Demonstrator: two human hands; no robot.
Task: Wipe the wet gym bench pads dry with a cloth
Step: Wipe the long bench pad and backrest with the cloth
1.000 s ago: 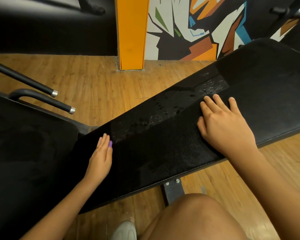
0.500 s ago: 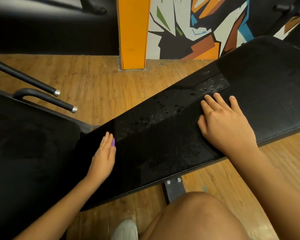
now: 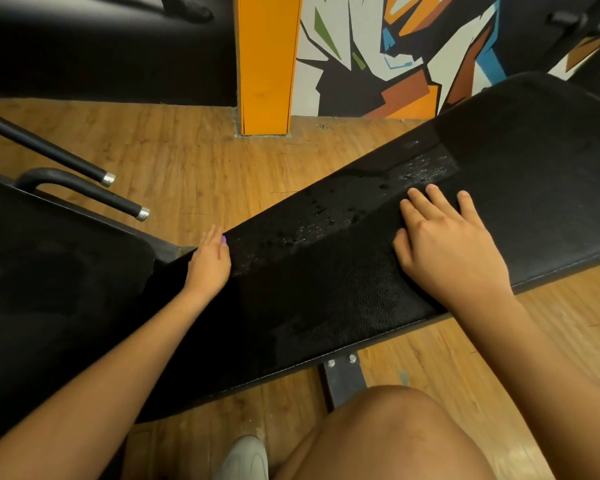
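Observation:
A long black bench pad [image 3: 541,161] runs from the centre left up to the right. Water drops glisten in a wet strip [image 3: 329,216] along its far side. A black cloth [image 3: 309,292], hard to tell from the pad, seems to lie spread over the near half. Its far edge runs between my two hands. My left hand [image 3: 209,261] lies flat at the cloth's left end, fingers straight and reaching the pad's far edge. My right hand [image 3: 444,244] presses flat on the right part, fingertips at the wet strip.
A second black pad [image 3: 49,278] lies at the left, with two black metal handles [image 3: 84,188] behind it. The wooden floor, an orange pillar [image 3: 267,64] and a painted wall lie beyond. My knee [image 3: 388,434] and shoe [image 3: 246,459] are below the bench bracket [image 3: 342,379].
My left hand has slid forward across the pad toward its far edge. My right hand has stayed almost in place.

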